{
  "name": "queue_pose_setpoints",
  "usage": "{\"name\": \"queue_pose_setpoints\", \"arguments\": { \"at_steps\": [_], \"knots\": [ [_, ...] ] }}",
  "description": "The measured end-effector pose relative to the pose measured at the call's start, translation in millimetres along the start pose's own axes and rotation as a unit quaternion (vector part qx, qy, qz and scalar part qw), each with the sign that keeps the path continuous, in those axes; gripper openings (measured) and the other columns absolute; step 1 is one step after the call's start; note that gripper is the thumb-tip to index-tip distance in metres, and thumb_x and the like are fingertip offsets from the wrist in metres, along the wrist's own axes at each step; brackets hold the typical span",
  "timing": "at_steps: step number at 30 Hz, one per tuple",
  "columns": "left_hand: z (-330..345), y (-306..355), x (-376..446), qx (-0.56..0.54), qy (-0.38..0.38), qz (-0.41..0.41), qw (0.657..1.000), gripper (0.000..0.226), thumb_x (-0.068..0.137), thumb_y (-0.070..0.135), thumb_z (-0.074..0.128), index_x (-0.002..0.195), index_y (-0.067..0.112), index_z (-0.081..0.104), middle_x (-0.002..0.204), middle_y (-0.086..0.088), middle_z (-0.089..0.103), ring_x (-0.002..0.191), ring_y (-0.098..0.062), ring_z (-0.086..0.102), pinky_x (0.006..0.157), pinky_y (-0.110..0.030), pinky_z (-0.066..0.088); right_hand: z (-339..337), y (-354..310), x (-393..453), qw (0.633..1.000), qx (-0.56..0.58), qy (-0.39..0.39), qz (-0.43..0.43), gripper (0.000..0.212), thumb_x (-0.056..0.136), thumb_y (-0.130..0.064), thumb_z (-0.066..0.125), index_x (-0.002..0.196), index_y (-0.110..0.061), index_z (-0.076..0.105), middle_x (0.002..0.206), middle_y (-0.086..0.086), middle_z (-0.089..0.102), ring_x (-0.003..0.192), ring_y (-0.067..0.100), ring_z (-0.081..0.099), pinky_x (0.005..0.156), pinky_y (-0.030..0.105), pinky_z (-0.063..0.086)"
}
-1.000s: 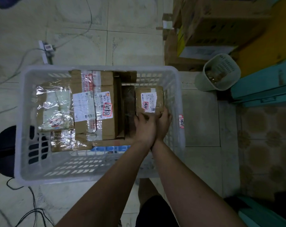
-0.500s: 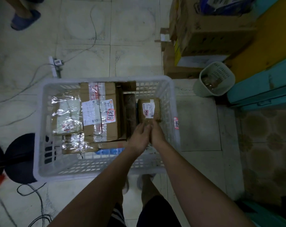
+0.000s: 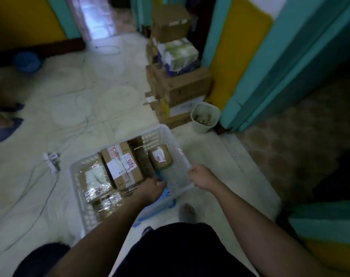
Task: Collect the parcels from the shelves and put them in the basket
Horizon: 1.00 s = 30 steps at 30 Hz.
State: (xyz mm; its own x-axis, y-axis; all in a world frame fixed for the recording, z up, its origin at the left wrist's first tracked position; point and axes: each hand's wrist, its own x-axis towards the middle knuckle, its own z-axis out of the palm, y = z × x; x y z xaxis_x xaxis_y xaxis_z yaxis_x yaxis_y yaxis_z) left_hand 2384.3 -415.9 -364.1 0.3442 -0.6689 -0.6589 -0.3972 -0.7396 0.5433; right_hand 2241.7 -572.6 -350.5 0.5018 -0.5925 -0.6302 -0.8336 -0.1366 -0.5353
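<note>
The white plastic basket (image 3: pixel 171 136) stands on the floor in front of me. Inside lie a small brown labelled parcel (image 3: pixel 160 159) at the right, a larger taped carton (image 3: pixel 122 168) in the middle and film-wrapped parcels (image 3: pixel 94 181) at the left. My left hand (image 3: pixel 152 188) hovers over the basket's near right corner with fingers curled, above something blue, and holds nothing I can see. My right hand (image 3: pixel 200 175) is a loose fist beside the basket's right rim; whether it touches the rim is unclear. Both hands are apart from the small parcel.
Stacked cardboard boxes (image 3: pixel 180 84) and a pale waste bin (image 3: pixel 205 116) stand beyond the basket, against a yellow and teal wall. A power strip (image 3: pixel 52 158) with cables lies on the floor at the left. Another person's feet in blue slippers (image 3: pixel 7 126) are at the far left.
Both hands have let go of the small parcel, drawn back toward me and separated. The view has risen and tilted forward, showing more of the room.
</note>
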Motion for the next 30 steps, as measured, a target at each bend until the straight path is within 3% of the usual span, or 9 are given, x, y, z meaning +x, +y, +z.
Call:
{"name": "queue_pose_setpoints", "arguments": {
  "at_steps": [2, 5, 10, 14, 17, 21, 24, 30],
  "knots": [
    [7, 8, -8, 0.073, -0.047, 0.042, 0.995, 0.041, 0.103, 0.043, 0.037, 0.093, 0.012, 0.063, 0.104, -0.023, 0.065, 0.096, -0.033, 0.061, 0.09, -0.041, 0.049, -3, 17, -39, 0.998, 0.025, 0.048, 0.03, 0.023, 0.092, -0.021, 0.049, 0.07, -0.019, 0.057, 0.086, 0.007, 0.063, 0.079, 0.025, 0.059, 0.072, 0.033, 0.047],
    [29, 35, -15, 0.169, -0.101, 0.1, 0.975, 0.056, 0.103, 0.052, 0.032, 0.13, 0.012, 0.059, 0.139, -0.015, 0.057, 0.126, -0.032, 0.053, 0.106, -0.037, 0.04, -1, 52, -100, 0.99, 0.051, 0.113, 0.073, 0.02, 0.093, -0.03, 0.051, 0.091, -0.016, 0.065, 0.093, 0.004, 0.067, 0.092, 0.027, 0.064, 0.075, 0.03, 0.046],
    [100, 125, -55, 0.265, -0.137, 0.207, 0.932, 0.06, 0.096, 0.063, 0.037, 0.135, 0.022, 0.057, 0.138, -0.011, 0.059, 0.123, -0.032, 0.056, 0.105, -0.038, 0.043, 0, 128, -218, 0.952, 0.1, 0.236, 0.165, 0.036, 0.095, -0.049, 0.05, 0.117, -0.024, 0.063, 0.118, 0.002, 0.067, 0.108, 0.023, 0.061, 0.089, 0.031, 0.046],
    [176, 205, -134, 0.376, -0.151, 0.34, 0.849, 0.064, 0.093, 0.069, 0.036, 0.143, 0.031, 0.049, 0.15, -0.002, 0.047, 0.134, -0.028, 0.046, 0.11, -0.038, 0.038, 1, 194, -336, 0.905, 0.139, 0.316, 0.249, 0.047, 0.099, -0.052, 0.044, 0.129, -0.019, 0.057, 0.129, 0.006, 0.061, 0.119, 0.027, 0.057, 0.093, 0.034, 0.044],
    [246, 261, -209, 0.413, -0.173, 0.435, 0.781, 0.064, 0.092, 0.069, 0.037, 0.141, 0.031, 0.053, 0.149, -0.001, 0.048, 0.134, -0.027, 0.047, 0.109, -0.035, 0.039, 9, 242, -432, 0.87, 0.149, 0.374, 0.286, 0.035, 0.101, -0.045, 0.043, 0.109, -0.016, 0.06, 0.125, 0.016, 0.063, 0.116, 0.033, 0.058, 0.081, 0.034, 0.042],
    [363, 314, -325, 0.444, -0.193, 0.545, 0.685, 0.071, 0.088, 0.072, 0.034, 0.135, 0.024, 0.059, 0.145, -0.01, 0.053, 0.131, -0.031, 0.051, 0.107, -0.037, 0.043, 40, 313, -568, 0.799, 0.19, 0.44, 0.364, 0.052, 0.101, -0.048, 0.041, 0.138, -0.013, 0.052, 0.14, 0.017, 0.055, 0.127, 0.034, 0.052, 0.098, 0.038, 0.042],
    [456, 323, -430, 0.475, -0.215, 0.602, 0.605, 0.068, 0.093, 0.066, 0.034, 0.143, 0.023, 0.05, 0.153, -0.007, 0.046, 0.137, -0.032, 0.044, 0.112, -0.041, 0.037, 81, 364, -671, 0.731, 0.233, 0.499, 0.402, 0.056, 0.1, -0.051, 0.043, 0.144, -0.017, 0.048, 0.146, 0.01, 0.052, 0.131, 0.03, 0.05, 0.104, 0.037, 0.041],
    [624, 297, -596, 0.492, -0.26, 0.65, 0.517, 0.063, 0.094, 0.067, 0.036, 0.143, 0.03, 0.05, 0.149, -0.001, 0.05, 0.133, -0.03, 0.048, 0.109, -0.044, 0.041, 173, 444, -847, 0.634, 0.268, 0.538, 0.487, 0.056, 0.099, -0.053, 0.043, 0.142, -0.019, 0.05, 0.142, 0.007, 0.057, 0.129, 0.027, 0.053, 0.102, 0.035, 0.044]
  ]
}}
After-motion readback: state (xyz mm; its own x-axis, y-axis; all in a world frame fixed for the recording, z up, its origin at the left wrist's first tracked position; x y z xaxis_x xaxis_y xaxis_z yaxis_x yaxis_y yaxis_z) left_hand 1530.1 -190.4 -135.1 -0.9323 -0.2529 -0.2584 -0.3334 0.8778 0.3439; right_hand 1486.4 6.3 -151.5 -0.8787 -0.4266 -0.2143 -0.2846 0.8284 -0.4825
